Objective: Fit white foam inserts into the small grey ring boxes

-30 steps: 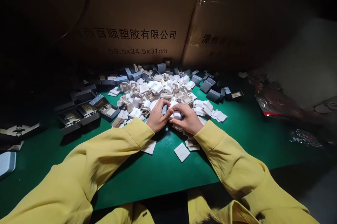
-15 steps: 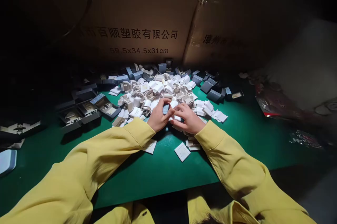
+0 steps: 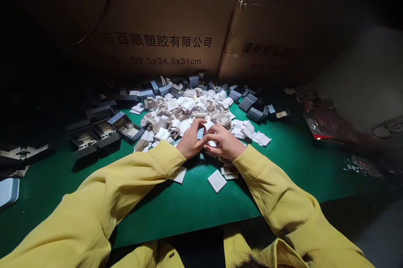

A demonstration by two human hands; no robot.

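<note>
My left hand (image 3: 191, 139) is closed around a small grey-blue box (image 3: 200, 133), thumb on top. My right hand (image 3: 223, 141) meets it from the right, fingers pinched on a small white insert (image 3: 208, 126) pressed against the box. Both hands rest at the near edge of a heap of white and beige inserts (image 3: 185, 110) on the green table mat (image 3: 195, 201). Yellow sleeves cover both arms.
Open dark boxes (image 3: 103, 130) lie at the left, closed grey boxes (image 3: 253, 110) at the back right. Flat white pads (image 3: 217, 180) lie near my wrists. Large cardboard cartons (image 3: 170, 24) wall off the back. A red-black plastic bag (image 3: 327, 127) sits at the right.
The white insert in my right hand has been worked closer against the grey box; my fingers have shifted slightly. The hands stay in the same place.
</note>
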